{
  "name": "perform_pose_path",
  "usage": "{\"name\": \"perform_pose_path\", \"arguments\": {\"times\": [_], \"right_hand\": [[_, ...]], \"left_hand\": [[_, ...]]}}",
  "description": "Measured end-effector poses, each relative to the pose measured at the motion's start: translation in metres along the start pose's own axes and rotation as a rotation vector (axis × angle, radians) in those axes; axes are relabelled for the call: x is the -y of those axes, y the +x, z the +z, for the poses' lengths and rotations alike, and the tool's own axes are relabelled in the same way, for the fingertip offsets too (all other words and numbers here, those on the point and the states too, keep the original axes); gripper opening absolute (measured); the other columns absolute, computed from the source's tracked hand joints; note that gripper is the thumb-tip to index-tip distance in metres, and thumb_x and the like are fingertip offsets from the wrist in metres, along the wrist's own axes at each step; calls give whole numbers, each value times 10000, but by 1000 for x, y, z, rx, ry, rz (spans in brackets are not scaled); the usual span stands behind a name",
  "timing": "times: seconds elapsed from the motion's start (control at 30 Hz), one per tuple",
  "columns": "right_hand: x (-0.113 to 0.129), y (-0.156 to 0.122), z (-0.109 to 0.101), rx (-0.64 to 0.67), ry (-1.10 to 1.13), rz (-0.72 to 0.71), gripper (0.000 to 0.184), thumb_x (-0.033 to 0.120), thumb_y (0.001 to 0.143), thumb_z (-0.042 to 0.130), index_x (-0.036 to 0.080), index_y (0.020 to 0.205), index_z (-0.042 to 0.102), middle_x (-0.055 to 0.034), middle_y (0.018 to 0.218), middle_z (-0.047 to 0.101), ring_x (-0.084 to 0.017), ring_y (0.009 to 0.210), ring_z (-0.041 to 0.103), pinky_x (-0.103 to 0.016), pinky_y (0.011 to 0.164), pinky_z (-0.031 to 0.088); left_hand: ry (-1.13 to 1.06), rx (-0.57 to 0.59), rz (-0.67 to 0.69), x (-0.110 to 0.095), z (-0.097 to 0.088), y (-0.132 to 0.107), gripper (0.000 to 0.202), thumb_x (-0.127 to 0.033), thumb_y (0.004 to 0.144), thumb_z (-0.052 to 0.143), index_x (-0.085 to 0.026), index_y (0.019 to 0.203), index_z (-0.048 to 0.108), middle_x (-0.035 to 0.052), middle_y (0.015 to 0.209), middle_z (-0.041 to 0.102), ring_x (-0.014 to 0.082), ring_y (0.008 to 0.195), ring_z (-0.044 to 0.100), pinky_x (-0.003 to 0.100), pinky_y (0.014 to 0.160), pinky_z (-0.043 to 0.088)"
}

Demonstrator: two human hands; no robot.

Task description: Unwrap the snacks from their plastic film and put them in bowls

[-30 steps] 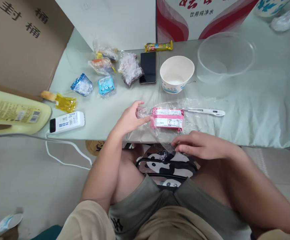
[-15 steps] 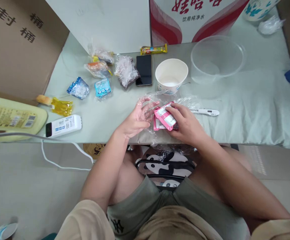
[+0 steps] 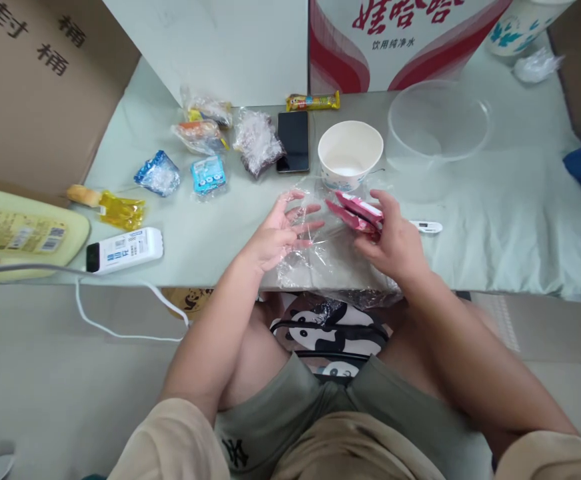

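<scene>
My right hand (image 3: 395,237) grips a pink snack packet (image 3: 357,212), tilted on edge above a sheet of clear plastic wrap (image 3: 327,257) spread on the table's near edge. My left hand (image 3: 280,230) lies on the wrap's left part with its fingers stretched out and apart, touching the film. The packet hangs just right of those fingertips. A white thermometer (image 3: 426,227) pokes out from behind my right hand.
A white paper bowl (image 3: 350,155), a clear plastic bowl (image 3: 437,127) and a black phone (image 3: 293,141) sit behind my hands. Several wrapped snacks (image 3: 205,175) lie at the left, with a white power strip (image 3: 125,250) and its cord. Cardboard boxes (image 3: 40,93) stand behind.
My right hand came up from the table edge, took the pink packet and lifted it on edge. My left hand let go of it and spread out on the wrap.
</scene>
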State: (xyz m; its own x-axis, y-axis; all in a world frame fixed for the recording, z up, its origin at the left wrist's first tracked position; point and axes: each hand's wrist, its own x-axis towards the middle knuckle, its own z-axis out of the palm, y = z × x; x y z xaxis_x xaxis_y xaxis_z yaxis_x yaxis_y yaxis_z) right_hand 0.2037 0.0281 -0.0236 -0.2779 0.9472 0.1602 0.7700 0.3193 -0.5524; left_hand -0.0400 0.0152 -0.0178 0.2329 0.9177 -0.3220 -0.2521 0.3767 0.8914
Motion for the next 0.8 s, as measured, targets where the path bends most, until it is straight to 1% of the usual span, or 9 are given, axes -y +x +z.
{"name": "perform_pose_path", "arguments": {"times": [0.1, 0.2, 0.3, 0.4, 0.47, 0.57, 0.67, 0.73, 0.8], "right_hand": [[4, 0, 4, 40, -37, -60, 619, 295, 797, 597, 233, 1404, 488, -141, 1258, 718, -365, 1031, 707, -485, 802, 572], [11, -4, 7, 54, -37, -184, 540, 288, 818, 606, 222, 1350, 537, -164, 1315, 674, -373, 1145, 666, -512, 898, 565], [15, -9, 7, 26, -29, -209, 469, 269, 872, 566, 247, 1341, 560, -164, 1378, 620, -340, 1213, 641, -475, 917, 574], [13, -11, -1, -74, 12, -153, 453, 253, 873, 551, 256, 1325, 570, -146, 1271, 657, -310, 1096, 685, -441, 806, 589], [8, -8, -16, -152, 74, -99, 504, 265, 846, 583, 243, 1348, 540, -120, 1140, 702, -283, 932, 707, -420, 716, 580], [0, 6, -54, -274, 91, -50, 527, 291, 829, 636, 230, 1345, 544, -109, 1052, 733, -255, 797, 695, -399, 654, 554], [-6, 36, -101, -355, -121, -40, 460, 311, 875, 648, 260, 1330, 612, -130, 1103, 730, -296, 886, 706, -465, 773, 558], [-10, 61, -125, -295, -311, -53, 434, 325, 930, 600, 287, 1362, 623, -134, 1177, 710, -344, 1095, 682, -525, 945, 522], [-19, 87, -136, -199, -468, -25, 449, 337, 978, 536, 303, 1422, 593, -135, 1258, 675, -363, 1247, 620, -544, 1018, 482]], "left_hand": [[3, 74, -15, 0, 5, -3, 781, -58, 595, 720, -348, 1287, 501, 62, 1486, 528, 279, 1220, 646, 281, 715, 578], [38, 88, -14, 0, 9, -4, 780, -31, 584, 712, -345, 1277, 540, 53, 1478, 521, 262, 1178, 645, 282, 721, 576], [41, 18, -15, 0, 10, -3, 747, 5, 582, 603, -323, 1251, 557, 51, 1429, 564, 237, 1130, 666, 255, 669, 543], [38, -108, 2, 0, 7, -1, 674, 4, 598, 537, -295, 1202, 555, 49, 1357, 628, 210, 1077, 699, 220, 592, 471], [56, -169, 4, 0, 5, 1, 600, -1, 612, 523, -271, 1146, 561, 46, 1297, 664, 194, 1031, 715, 218, 579, 449], [73, -177, -15, -1, 4, 2, 550, 12, 589, 484, -234, 1074, 569, 49, 1211, 701, 175, 959, 724, 220, 563, 424], [82, -151, -27, -5, 7, 1, 545, 18, 574, 461, -219, 1051, 577, 51, 1169, 713, 161, 913, 721, 229, 563, 410], [89, -138, -37, -7, 9, 1, 533, 17, 575, 460, -215, 1040, 578, 49, 1159, 711, 157, 896, 717, 232, 568, 405], [95, -132, -45, -7, 10, 2, 530, 15, 573, 462, -213, 1037, 578, 47, 1155, 707, 156, 885, 715, 232, 571, 402]]}}
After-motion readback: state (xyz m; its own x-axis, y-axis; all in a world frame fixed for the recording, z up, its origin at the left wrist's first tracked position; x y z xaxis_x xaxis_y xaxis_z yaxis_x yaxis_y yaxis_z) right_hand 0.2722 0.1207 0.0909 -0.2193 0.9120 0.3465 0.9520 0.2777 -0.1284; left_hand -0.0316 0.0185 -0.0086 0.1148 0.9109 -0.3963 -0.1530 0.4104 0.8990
